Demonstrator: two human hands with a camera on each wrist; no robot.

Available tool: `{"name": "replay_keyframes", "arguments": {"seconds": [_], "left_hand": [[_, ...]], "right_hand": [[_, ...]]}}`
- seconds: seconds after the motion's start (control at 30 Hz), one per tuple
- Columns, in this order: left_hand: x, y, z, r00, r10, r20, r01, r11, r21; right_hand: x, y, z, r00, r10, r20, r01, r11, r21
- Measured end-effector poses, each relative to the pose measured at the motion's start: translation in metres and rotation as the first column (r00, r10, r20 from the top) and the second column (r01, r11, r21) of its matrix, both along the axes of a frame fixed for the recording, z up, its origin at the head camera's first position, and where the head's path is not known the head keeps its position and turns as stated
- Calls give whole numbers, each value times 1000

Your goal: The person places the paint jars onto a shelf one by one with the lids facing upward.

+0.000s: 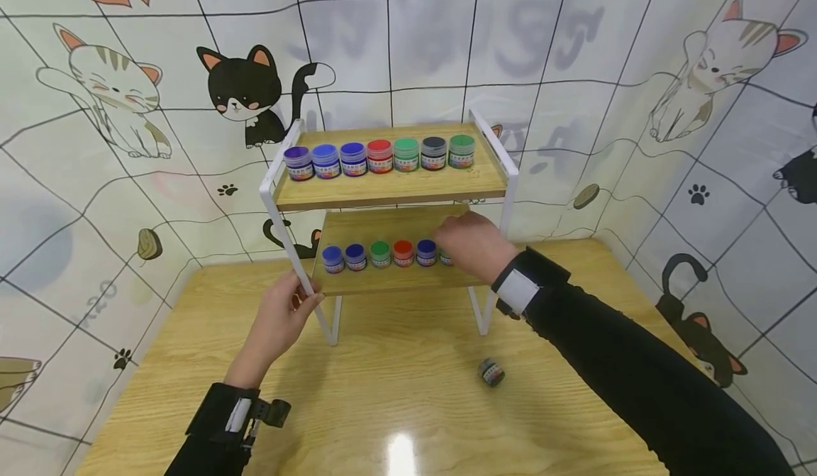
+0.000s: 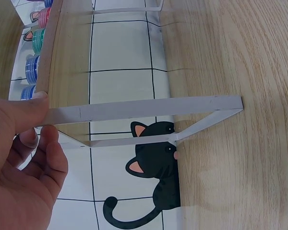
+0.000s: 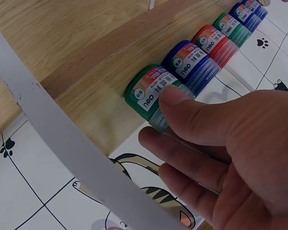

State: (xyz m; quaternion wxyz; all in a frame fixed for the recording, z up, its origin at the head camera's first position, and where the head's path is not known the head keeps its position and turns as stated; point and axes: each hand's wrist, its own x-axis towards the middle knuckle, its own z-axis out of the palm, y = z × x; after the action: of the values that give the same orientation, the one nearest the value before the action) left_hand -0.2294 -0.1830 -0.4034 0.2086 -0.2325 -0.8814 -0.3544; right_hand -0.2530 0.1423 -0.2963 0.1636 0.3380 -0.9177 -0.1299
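Observation:
My left hand (image 1: 279, 314) grips the white metal frame (image 2: 134, 110) of a two-tier shelf, its thumb at the corner of the lower board (image 1: 383, 284). At the right end of that board, my right hand (image 1: 475, 245) pinches a green paint jar (image 3: 151, 93) between thumb and fingers. The head view shows only a sliver of this jar, as the hand covers it. Beside it stands a blue paint jar (image 3: 189, 62), followed leftward by a red jar (image 1: 403, 252), another green jar (image 1: 380, 252) and two blue ones, all in one row.
Several capped paint jars, among them a purple one (image 1: 298, 163) and a black one (image 1: 433, 153), line the upper board (image 1: 389, 191). A dark jar (image 1: 491, 372) lies tilted on the wooden table (image 1: 357, 405) at front right. A cat-patterned wall covering (image 1: 421, 50) stands behind.

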Motion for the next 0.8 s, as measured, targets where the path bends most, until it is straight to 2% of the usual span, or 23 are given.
{"name": "replay_keyframes", "arguments": {"seconds": [0.27,0.63,0.8], "left_hand": [[0,1,1,1000,-1,-5,1,1000,-1],[-1,1,1,1000,5,5,-5,1000,-12],[-1,1,1,1000,5,-4,-5,1000,-10]], "right_hand": [[-2,0,-1,999,-24,43,24,1000,-4],[2,-2,8,999,-33,21,34,999,-31],[8,-6,13,999,-36,-17,35,999,-41]]}}
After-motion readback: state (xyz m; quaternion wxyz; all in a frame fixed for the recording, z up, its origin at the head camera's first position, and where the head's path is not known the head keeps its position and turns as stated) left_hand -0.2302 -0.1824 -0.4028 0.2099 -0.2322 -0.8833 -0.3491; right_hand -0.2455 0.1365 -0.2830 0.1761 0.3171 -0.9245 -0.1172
